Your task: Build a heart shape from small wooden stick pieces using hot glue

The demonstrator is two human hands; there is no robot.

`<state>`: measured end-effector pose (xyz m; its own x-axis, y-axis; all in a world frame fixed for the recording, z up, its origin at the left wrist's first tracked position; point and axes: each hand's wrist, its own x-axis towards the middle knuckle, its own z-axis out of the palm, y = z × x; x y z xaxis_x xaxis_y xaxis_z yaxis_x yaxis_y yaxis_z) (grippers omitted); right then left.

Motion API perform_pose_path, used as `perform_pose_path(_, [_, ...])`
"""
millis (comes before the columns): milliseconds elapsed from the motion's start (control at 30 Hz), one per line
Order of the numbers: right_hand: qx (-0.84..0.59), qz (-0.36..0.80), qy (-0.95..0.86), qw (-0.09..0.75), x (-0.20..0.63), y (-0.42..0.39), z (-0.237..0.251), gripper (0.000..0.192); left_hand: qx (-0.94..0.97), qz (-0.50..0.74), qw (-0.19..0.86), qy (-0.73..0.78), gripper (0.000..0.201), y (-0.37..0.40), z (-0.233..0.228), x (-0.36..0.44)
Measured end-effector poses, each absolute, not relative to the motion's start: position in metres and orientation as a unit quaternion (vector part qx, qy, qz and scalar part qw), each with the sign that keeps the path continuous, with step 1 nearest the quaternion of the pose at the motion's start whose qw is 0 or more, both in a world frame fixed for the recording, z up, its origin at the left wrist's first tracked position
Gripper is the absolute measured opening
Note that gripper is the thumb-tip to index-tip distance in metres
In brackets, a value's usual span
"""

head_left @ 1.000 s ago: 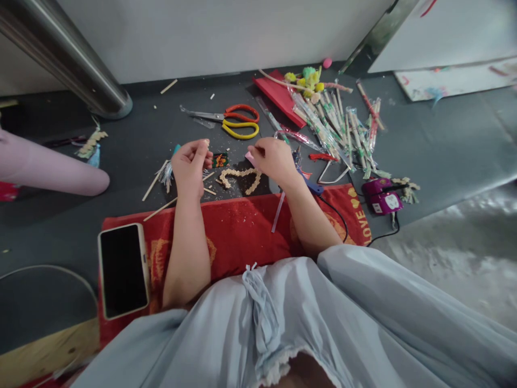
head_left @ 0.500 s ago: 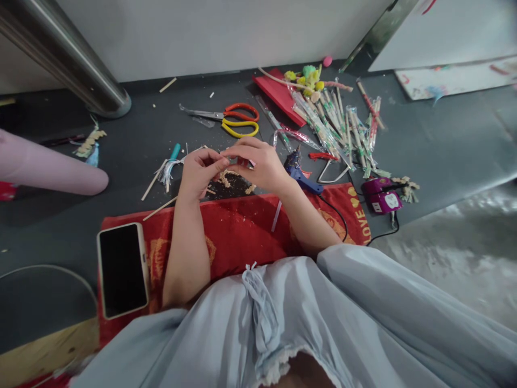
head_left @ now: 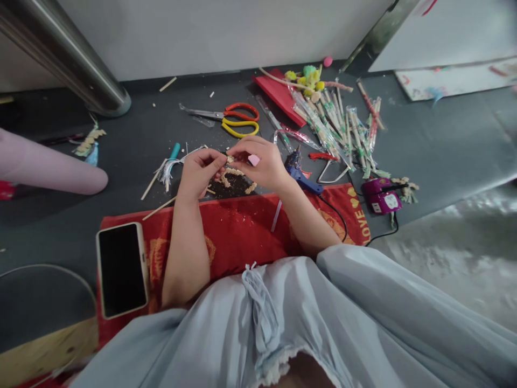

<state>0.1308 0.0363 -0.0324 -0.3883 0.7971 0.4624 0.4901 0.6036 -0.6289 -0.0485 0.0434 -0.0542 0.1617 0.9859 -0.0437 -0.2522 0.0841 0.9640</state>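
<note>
My left hand (head_left: 201, 171) and my right hand (head_left: 262, 161) meet above the dark surface, fingertips almost touching. A tiny pale piece (head_left: 230, 159) sits between the two sets of fingertips, and my left thumb and forefinger pinch it. From my curled right fingers a pink, flat-ended object (head_left: 253, 160) sticks out; the rest of it is hidden, so its kind is unclear. Just below the hands lie knobbly beige strips (head_left: 233, 172) among crumbs. A blue glue gun (head_left: 298, 171) rests beside my right wrist.
Scissors (head_left: 240, 125) with orange and yellow handles lie beyond my hands. Plastic-wrapped sticks (head_left: 337, 126) and a red packet (head_left: 278, 97) are at the back right. Left are a white-fringed teal piece (head_left: 172, 161) and a phone (head_left: 122, 270) on a red towel (head_left: 242, 231).
My right hand has turned slightly, so the pink object shows more plainly. The fingertips have parted a little, exposing the pale piece between them.
</note>
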Motion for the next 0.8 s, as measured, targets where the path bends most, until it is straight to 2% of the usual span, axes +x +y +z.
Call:
perform_pose_path(600, [-0.411,0.208,-0.799,0.387,0.1288,0.0354,-0.0334,0.02,0.433,0.511,0.62,0.409,0.032,0.0414,-0.0504,-0.0469])
perform_pose_path(800, [-0.424,0.196,-0.8,0.376,0.1294,0.0336,-0.03,0.012,0.424,0.509,0.63,0.404,0.028,0.0408,-0.0497,-0.0461])
